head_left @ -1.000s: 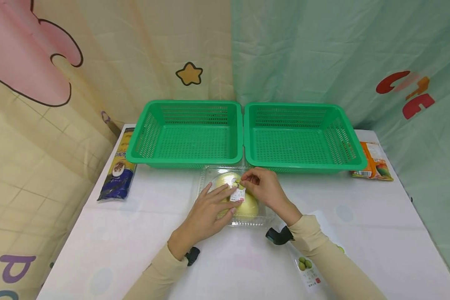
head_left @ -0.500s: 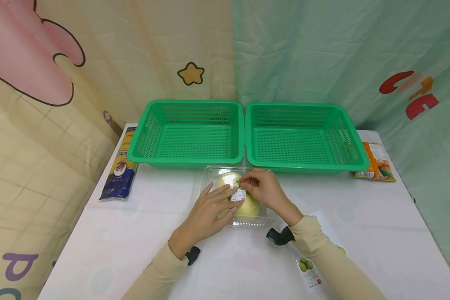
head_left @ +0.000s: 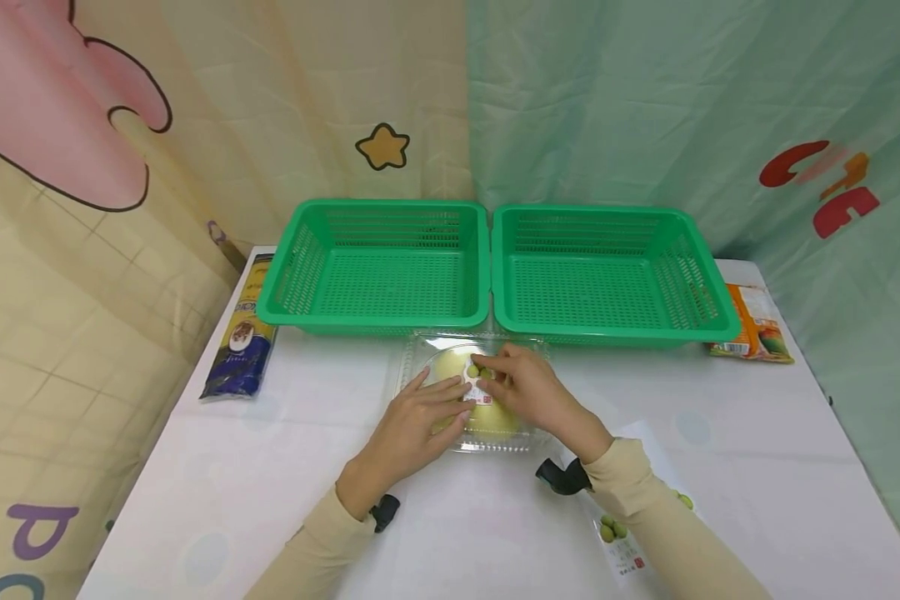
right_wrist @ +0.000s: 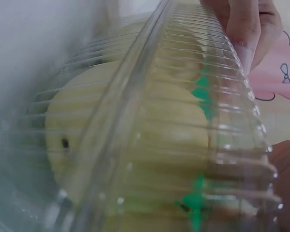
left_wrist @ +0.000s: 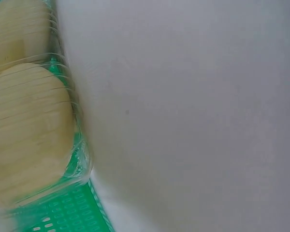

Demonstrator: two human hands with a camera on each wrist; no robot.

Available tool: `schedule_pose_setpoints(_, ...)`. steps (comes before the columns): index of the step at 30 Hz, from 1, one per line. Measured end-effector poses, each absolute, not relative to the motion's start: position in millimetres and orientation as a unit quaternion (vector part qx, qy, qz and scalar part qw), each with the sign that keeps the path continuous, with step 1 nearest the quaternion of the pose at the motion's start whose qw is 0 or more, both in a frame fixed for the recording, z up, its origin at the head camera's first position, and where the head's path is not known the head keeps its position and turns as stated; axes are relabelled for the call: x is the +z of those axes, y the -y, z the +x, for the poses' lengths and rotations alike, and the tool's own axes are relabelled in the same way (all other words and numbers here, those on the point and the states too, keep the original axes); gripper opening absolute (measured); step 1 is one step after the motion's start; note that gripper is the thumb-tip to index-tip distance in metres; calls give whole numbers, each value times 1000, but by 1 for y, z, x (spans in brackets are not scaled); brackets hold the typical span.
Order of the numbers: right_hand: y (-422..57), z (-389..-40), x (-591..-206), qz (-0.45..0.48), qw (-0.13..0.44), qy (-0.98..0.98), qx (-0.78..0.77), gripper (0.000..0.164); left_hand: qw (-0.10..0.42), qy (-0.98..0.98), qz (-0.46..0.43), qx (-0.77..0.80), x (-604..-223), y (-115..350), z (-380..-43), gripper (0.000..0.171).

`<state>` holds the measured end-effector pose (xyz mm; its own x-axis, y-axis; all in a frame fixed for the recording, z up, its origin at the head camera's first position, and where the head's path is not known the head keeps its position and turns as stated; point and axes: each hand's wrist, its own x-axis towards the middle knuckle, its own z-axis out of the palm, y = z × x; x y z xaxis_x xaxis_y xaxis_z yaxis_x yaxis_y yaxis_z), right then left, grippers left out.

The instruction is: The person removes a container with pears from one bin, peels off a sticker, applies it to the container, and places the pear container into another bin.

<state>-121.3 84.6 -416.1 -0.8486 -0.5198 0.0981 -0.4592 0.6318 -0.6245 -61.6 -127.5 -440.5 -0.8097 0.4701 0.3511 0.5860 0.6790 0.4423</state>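
A clear plastic clamshell box point(head_left: 495, 445) with round pale yellow fruits point(head_left: 450, 359) inside sits in front of the baskets. On its lid lies a small white label point(head_left: 482, 395) printed with green fruit. My left hand point(head_left: 412, 423) rests on the lid from the left, its outstretched fingertips at the label's left side. From the right, my right hand point(head_left: 536, 387) touches the label with index finger and thumb, partly covering it. Up close in the right wrist view, ribbed walls of the box point(right_wrist: 241, 159) show, with fruit point(right_wrist: 92, 121) behind them.
Two green baskets, left point(head_left: 375, 322) and right point(head_left: 607, 332), stand side by side behind the box. A blue and yellow packet point(head_left: 238, 342) lies at far left, an orange packet point(head_left: 757, 329) at far right. A label sheet point(head_left: 622, 546) lies partly under the right forearm.
The right hand's fingers have shifted from pinching at the label's upper edge to lying on it, and the label's green fruit print shows more. The left hand stays on the lid.
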Motion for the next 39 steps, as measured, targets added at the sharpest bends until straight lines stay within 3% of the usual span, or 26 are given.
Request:
schedule_pose_setpoints(8,-84,-115,-419,-281,7,-914,-292,46,114,909,-295,-272,-441,130,-60,22)
schedule_pose_setpoints(20,-85,-113,-415,-292,15,-927,-235,55,80,907,-279,-307,-438,130,-60,25)
schedule_pose_setpoints(28,-92,-115,-413,-318,49,-920,-223,64,95,903,-281,-309,-438,131,-60,22)
schedule_pose_setpoints(39,-98,-115,-414,-318,67,-908,-264,56,108,897,-285,-321,-441,131,-61,20)
